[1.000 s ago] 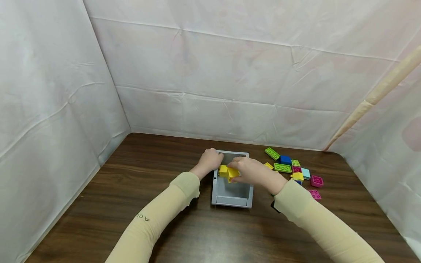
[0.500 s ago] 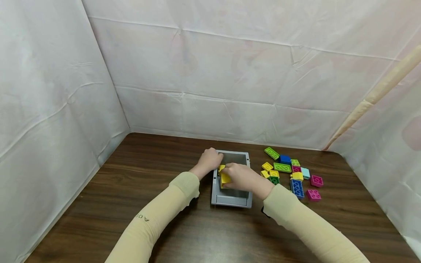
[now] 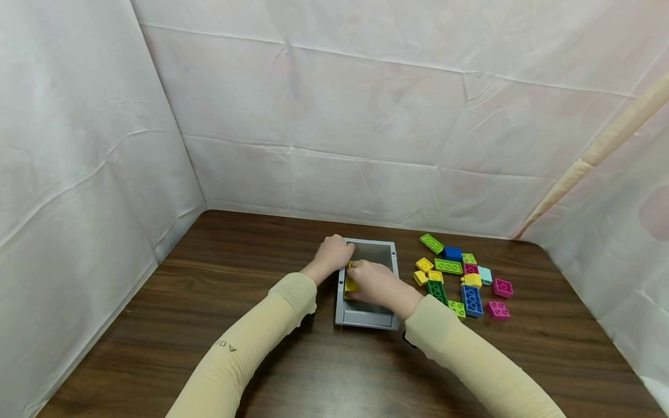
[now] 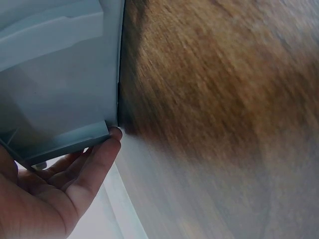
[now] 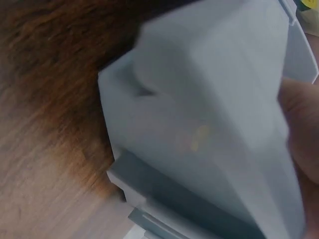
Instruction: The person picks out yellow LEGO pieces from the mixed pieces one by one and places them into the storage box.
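Observation:
A small grey plastic bin [image 3: 367,319] stands on the table. My left hand [image 3: 334,253] grips its left wall near the far corner. In the left wrist view, the fingers of that hand [image 4: 65,194] curl against the bin's outer side. My right hand [image 3: 378,283] reaches inside the bin, its fingers around a yellow toy brick [image 3: 351,284] by the left wall. Another yellow brick sits just beyond, mostly covered by the fingers. In the right wrist view, the bin's wall hides most of the right hand [image 5: 301,129].
Right of the bin lie several loose toy bricks, among them a dark green brick [image 3: 436,292], a long blue brick [image 3: 472,301], a magenta brick [image 3: 498,310] and a lime brick [image 3: 448,266]. White sheeting [image 3: 313,116] hangs behind the wooden table [image 3: 251,244].
My right hand has moved left and down into the bin with the yellow brick, bringing it to the left wall. The left hand has stayed on the bin.

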`<state>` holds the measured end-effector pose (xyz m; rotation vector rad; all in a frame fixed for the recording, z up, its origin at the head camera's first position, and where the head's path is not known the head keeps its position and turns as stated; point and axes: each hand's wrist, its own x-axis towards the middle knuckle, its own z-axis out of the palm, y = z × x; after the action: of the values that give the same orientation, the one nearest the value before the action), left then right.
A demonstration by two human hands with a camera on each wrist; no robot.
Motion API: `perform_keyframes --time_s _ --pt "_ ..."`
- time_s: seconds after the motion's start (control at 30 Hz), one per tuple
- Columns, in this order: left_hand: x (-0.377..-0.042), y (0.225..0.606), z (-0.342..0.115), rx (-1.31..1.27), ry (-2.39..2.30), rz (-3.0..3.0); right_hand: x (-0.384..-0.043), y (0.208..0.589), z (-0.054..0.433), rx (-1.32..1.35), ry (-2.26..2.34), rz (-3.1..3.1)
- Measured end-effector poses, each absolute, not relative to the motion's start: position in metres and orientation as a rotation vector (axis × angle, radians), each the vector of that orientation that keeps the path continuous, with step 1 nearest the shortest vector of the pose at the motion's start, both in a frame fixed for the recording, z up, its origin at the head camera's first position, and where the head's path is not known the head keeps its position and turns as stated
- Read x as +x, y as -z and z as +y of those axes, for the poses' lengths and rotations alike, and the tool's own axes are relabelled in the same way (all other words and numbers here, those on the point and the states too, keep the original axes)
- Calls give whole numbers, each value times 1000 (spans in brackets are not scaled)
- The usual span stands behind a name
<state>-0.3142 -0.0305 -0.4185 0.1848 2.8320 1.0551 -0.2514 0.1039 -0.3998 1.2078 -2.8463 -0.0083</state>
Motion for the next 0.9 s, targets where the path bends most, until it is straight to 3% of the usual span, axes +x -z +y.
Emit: perform_keyframes --time_s 0.9 --pt "-313 418 -31 169 -1063 2843 -263 410 103 1133 107 -2803"
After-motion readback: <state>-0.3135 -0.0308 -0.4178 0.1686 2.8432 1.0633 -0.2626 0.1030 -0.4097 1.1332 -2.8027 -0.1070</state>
